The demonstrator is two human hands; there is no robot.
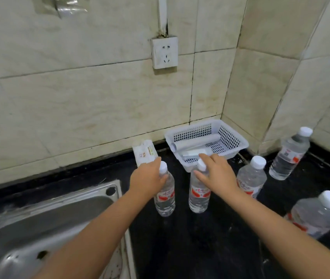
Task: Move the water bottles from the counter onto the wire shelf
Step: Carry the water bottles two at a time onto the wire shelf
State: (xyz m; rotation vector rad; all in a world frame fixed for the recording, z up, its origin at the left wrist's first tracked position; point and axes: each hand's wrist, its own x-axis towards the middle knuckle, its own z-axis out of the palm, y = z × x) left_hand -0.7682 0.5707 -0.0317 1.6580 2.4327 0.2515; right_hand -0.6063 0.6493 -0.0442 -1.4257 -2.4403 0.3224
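Both grips reach over a dark surface [200,248]: the left hand [147,179] curls around the shoulder of one water bottle [165,195], while the right hand [217,174], fingers spread, rests over the cap of a second bottle [198,195] just beside it. Three more upright bottles stand at about 3 o'clock [250,178] [290,156] [317,215]. A white plastic basket [234,137] sits at 12 o'clock in the tiled corner; a steel sink [45,214] lies at 8 o'clock.
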